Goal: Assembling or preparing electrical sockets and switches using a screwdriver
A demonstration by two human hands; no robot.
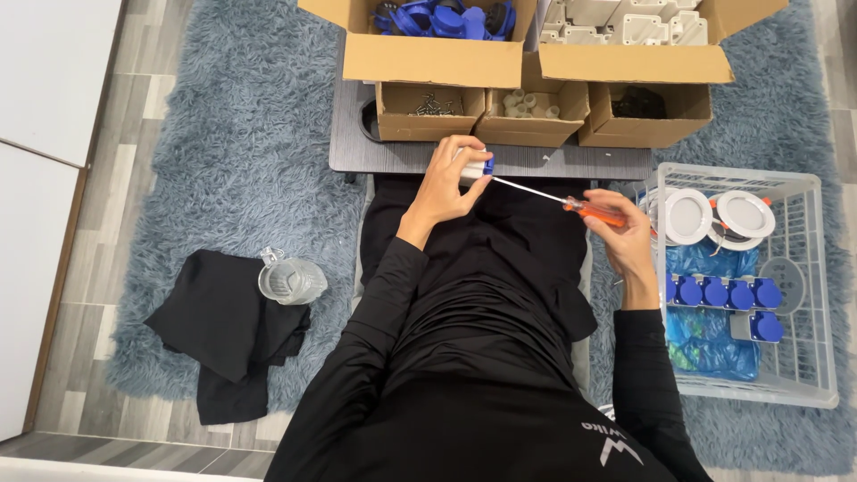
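Left grip (pixel 451 183) pinching socket part (pixel 478 166); right grip (pixel 620 234) clenched round screwdriver (pixel 571 203).

Orange-handled screwdriver (pixel 596 212), white-and-blue part (pixel 476 166), brown cardboard boxes (pixel 432 61), fluffy grey-blue rug (pixel 241 143), white wire basket (pixel 808 295), dark grey surface (pixel 536 161), black sleeves.

Open lap between cardboard boxes (pixel 527 125) ahead and white basket (pixel 808 268) at right.

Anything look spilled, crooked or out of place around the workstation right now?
Nothing spilled or damaged. The only oddities: a clear plastic jug lies tipped on crumpled black cloth on the rug, left of the person. The boxes and the white basket look orderly.
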